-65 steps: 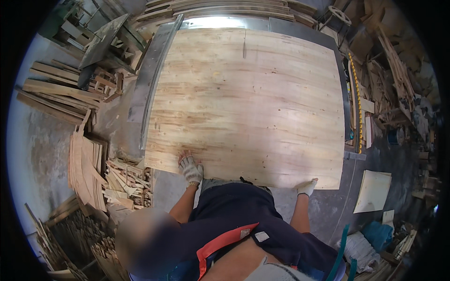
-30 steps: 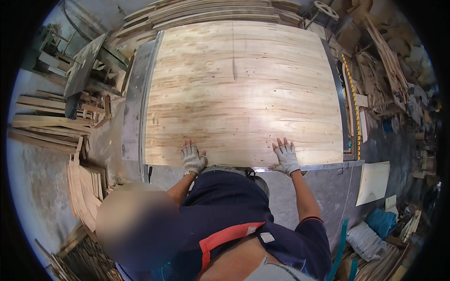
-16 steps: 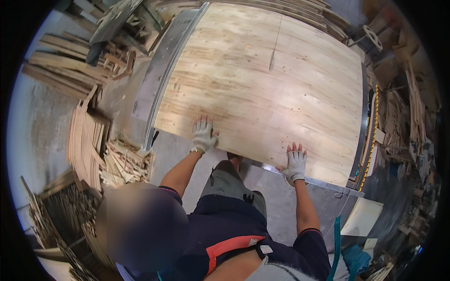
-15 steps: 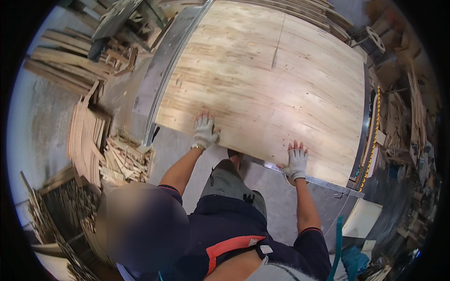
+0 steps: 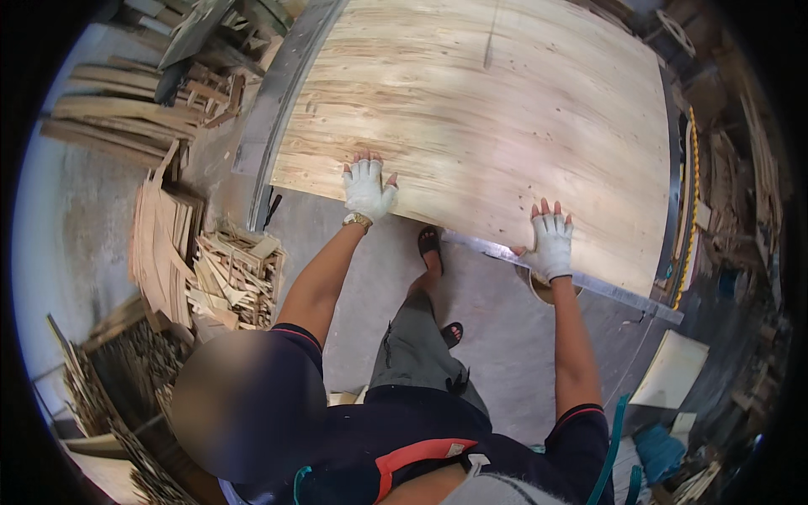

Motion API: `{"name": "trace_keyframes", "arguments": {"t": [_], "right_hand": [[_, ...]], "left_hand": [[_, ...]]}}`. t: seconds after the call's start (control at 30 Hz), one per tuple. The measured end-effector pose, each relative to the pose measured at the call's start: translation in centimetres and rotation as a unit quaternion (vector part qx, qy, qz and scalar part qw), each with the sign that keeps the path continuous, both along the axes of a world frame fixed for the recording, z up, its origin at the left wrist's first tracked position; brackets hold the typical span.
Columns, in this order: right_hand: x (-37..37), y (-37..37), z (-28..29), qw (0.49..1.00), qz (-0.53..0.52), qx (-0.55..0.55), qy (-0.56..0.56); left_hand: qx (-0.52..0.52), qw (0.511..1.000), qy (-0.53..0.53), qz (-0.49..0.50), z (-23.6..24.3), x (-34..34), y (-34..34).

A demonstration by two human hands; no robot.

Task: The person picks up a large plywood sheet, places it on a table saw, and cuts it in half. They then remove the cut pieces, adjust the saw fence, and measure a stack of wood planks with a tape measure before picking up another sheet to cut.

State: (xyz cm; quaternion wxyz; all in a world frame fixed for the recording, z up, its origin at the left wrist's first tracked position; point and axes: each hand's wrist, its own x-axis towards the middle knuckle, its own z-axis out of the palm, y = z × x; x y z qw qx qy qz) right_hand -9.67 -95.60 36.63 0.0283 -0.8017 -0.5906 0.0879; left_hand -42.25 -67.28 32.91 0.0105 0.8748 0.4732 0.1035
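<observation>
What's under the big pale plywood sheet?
Under the large pale plywood sheet, a grey metal table edge shows along the near side; its left rail too. The rest is covered.

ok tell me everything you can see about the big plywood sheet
The plywood sheet is a large, pale rectangular panel with streaky brown grain and a few small dark specks, lying flat on a metal-edged table. Its near edge runs askew to the table's metal rail. The left hand and right hand, both in white fingerless gloves, rest palm-down on that near edge. A thin dark line marks its far middle.
</observation>
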Motion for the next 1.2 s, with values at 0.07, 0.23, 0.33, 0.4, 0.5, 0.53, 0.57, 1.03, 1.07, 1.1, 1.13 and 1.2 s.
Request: {"name": "trace_keyframes", "arguments": {"t": [0.07, 0.23, 0.33, 0.4, 0.5, 0.53, 0.57, 1.03, 1.07, 1.1, 1.13, 1.2], "right_hand": [[0.0, 0.2, 0.2, 1.0, -0.002, 0.009, 0.002], [0.5, 1.2, 0.3, 1.0, -0.01, -0.028, 0.008], [0.5, 1.5, -0.2, 1.0, -0.007, 0.02, -0.013], [0.6, 1.7, -0.6, 1.0, -0.021, 0.002, 0.007], [0.8, 2.1, -1.3, 1.0, -0.021, 0.013, -0.005], [1.0, 2.5, -1.6, 1.0, -0.017, 0.022, -0.014], [1.0, 2.4, -1.7, 0.999, -0.017, 0.026, -0.013], [1.6, 3.4, -3.9, 0.997, -0.024, 0.066, -0.023], [1.7, 3.5, -4.1, 0.997, -0.025, 0.069, -0.023], [1.7, 3.5, -4.3, 0.996, -0.025, 0.075, -0.029], [1.8, 3.6, -4.5, 0.996, -0.025, 0.079, -0.03], [1.8, 3.6, -4.9, 0.996, -0.028, 0.079, -0.027]], "left_hand": [[-0.006, 1.0, 0.016, -0.005, 0.0, 0.2, 0.3], [0.024, 0.999, 0.022, -0.018, -0.1, 0.5, 1.4], [0.024, 0.999, 0.029, -0.03, -0.4, 0.6, 2.0], [0.018, 0.999, 0.028, -0.026, -0.7, 0.7, 2.3], [0.027, 0.999, 0.035, -0.024, -1.1, 1.0, 3.0], [0.043, 0.998, 0.027, -0.028, -1.2, 1.2, 3.4], [0.032, 0.998, 0.042, -0.022, -1.3, 1.2, 3.4], [0.062, 0.996, 0.054, -0.034, -2.6, 2.1, 5.6], [0.064, 0.996, 0.054, -0.035, -2.7, 2.1, 5.7], [0.081, 0.995, 0.043, -0.039, -2.8, 2.2, 5.8], [0.094, 0.994, 0.032, -0.044, -3.0, 2.2, 5.9], [0.101, 0.993, 0.041, -0.043, -3.2, 2.3, 6.0]]}}
